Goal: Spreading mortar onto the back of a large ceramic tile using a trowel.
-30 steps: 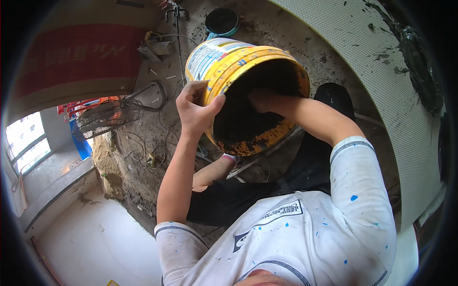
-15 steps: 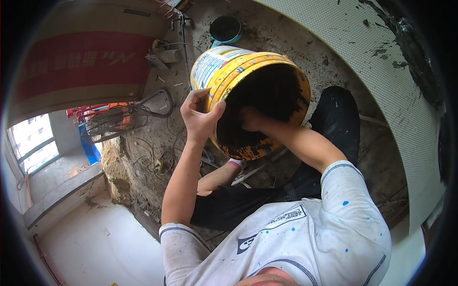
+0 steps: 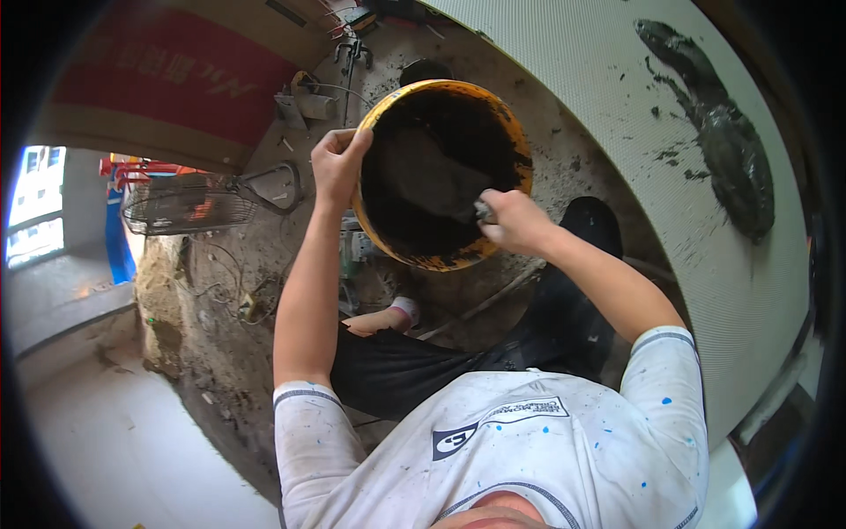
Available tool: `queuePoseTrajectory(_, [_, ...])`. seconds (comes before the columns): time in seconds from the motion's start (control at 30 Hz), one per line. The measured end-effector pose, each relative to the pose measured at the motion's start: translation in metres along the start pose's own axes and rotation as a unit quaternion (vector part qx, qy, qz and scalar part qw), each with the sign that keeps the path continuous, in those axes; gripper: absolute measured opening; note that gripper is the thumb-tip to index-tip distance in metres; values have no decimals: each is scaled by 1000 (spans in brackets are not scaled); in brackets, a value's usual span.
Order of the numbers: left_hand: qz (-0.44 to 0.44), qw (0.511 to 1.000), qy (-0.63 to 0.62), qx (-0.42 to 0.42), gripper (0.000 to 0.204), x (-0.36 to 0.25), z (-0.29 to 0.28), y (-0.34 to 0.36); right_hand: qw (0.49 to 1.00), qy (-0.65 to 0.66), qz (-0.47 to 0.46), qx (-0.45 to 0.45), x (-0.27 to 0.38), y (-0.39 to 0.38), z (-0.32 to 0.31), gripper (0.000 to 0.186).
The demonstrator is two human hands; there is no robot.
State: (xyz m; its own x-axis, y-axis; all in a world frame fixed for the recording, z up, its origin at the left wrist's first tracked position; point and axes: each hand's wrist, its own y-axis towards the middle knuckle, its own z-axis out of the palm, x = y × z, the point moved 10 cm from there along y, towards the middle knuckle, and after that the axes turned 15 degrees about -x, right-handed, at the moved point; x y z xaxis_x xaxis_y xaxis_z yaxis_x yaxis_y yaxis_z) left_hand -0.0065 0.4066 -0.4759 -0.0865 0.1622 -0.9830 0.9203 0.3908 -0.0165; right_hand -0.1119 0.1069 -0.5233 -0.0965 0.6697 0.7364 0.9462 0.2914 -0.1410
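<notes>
A yellow bucket (image 3: 522, 163), its inner wall coated with dark mortar, is tipped so its mouth faces me. My left hand (image 3: 337, 167) grips its rim on the left, the thumb over the edge. Closed in a fist at the right side of the mouth, my right hand (image 3: 515, 220) holds the pale end of a tool. The rest of that tool cannot be told apart from the grey mortar (image 3: 419, 172) inside. On the large pale textured sheet (image 3: 582, 79) to the right lies a long heap of wet dark mortar (image 3: 727, 145).
Behind the bucket, a dark round container (image 3: 426, 70) is partly hidden. A wire-caged fan (image 3: 189, 207) and a large brown-and-red carton (image 3: 167, 79) are at the left. Cables and debris litter the dirty floor (image 3: 233, 353). My bent legs (image 3: 414, 370) are below the bucket.
The bucket has turned its mouth further toward me and shifted left. My right hand has come from deep inside to the mouth, with the tool's end now showing. More mortar on the sheet is in view.
</notes>
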Motion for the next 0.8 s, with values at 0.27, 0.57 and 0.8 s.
queuePoseTrajectory(0.27, [17, 993, 111, -26, 40, 2, -40, 30, 975, -70, 50, -204, -21, -107, -275, 26])
queuePoseTrajectory(0.57, [-18, 998, 35, 48, 37, 26, 19, 41, 781, -474, 227, -337, -213, -295, -484, 35])
queuePoseTrajectory(0.8, [-3, 996, 70, 48, 37, 12, 5, 29, 803, -381, 297, -348, -254, -311, -474, 38])
